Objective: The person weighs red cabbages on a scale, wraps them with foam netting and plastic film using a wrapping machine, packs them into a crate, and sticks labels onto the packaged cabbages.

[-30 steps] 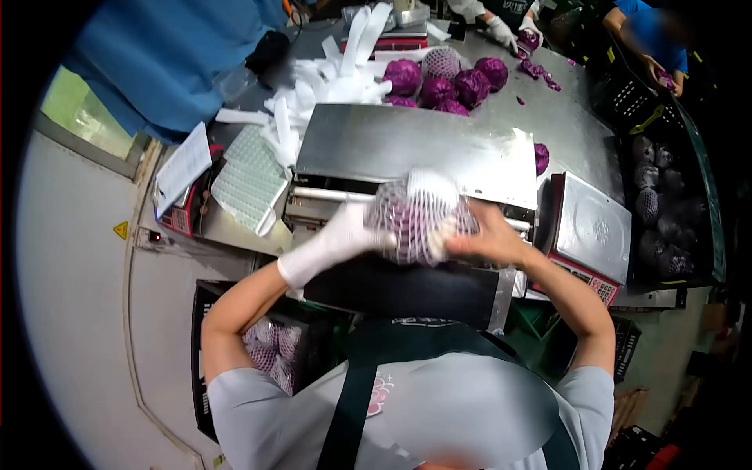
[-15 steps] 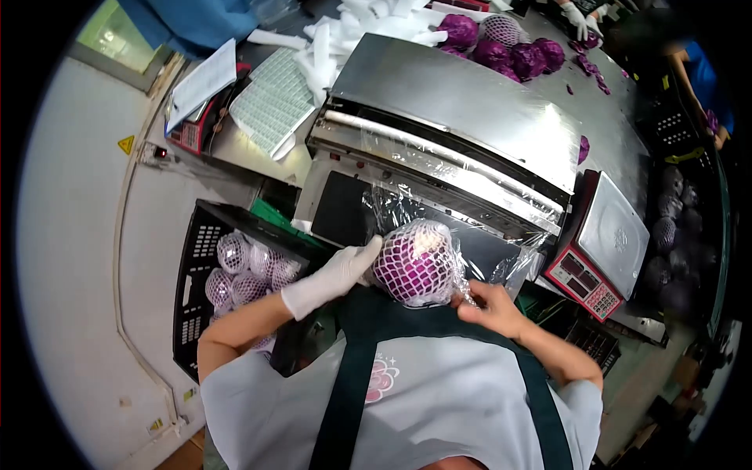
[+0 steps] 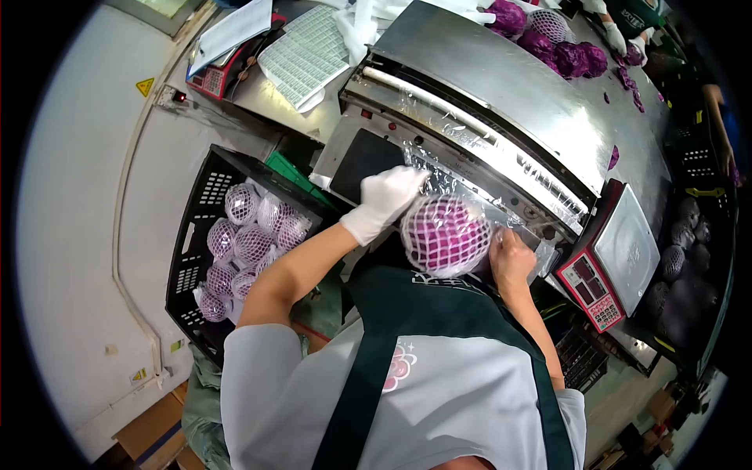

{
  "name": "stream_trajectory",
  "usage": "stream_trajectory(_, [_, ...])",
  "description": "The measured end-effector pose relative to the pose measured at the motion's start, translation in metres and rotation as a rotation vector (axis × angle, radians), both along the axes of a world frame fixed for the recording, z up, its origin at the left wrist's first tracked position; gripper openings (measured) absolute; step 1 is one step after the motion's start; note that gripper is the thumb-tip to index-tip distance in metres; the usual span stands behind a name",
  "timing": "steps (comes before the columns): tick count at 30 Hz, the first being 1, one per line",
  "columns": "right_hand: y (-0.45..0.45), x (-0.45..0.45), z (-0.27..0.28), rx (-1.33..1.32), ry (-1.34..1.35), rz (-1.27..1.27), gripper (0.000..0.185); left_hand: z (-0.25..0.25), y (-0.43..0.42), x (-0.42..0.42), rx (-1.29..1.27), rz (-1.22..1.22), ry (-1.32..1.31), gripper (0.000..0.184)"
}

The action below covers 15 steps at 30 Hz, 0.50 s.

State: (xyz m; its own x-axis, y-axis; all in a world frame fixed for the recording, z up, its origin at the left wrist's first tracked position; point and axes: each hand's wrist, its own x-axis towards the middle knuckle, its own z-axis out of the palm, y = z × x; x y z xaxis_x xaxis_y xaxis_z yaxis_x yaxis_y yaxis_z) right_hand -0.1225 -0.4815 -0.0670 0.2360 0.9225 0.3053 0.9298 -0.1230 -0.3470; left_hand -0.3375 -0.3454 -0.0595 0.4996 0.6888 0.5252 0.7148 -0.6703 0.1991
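Note:
A purple cabbage in white mesh netting (image 3: 445, 236) is at the front edge of the wrapping machine (image 3: 478, 74), close to the apron. My left hand (image 3: 388, 197), in a white glove, is closed on the clear plastic film (image 3: 450, 186) at the upper left of the cabbage. Against the cabbage's right side is my bare right hand (image 3: 511, 257), its fingers curled in on the film there. The film stretches from the machine's roller to the cabbage. A black pad (image 3: 366, 166) lies on the machine, left of the film.
A black crate (image 3: 188, 258) of netted cabbages stands at the left. To the right are a scale (image 3: 623, 243) and a dark crate (image 3: 709, 313) of cabbages. Loose purple cabbages (image 3: 556, 55) lie at the back, near another person's gloved hands (image 3: 615, 37). A clipboard (image 3: 231, 33) is at the upper left.
My left hand has moved from the cabbage's left side up to the film. My right hand has closed beside the cabbage. The view has shifted, showing more of the left crate.

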Motion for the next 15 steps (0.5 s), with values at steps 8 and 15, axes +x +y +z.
stream_trajectory(8, [0.028, -0.028, 0.007, 0.199, 0.355, 0.313, 0.018, -0.002, -0.025, 0.014, -0.804, -0.396, -0.928, 0.024])
stream_trajectory(15, [0.068, -0.041, 0.154, 0.675, 0.388, 0.641, 0.027, 0.048, -0.071, -0.01, -2.041, -0.574, -0.936, 0.035])
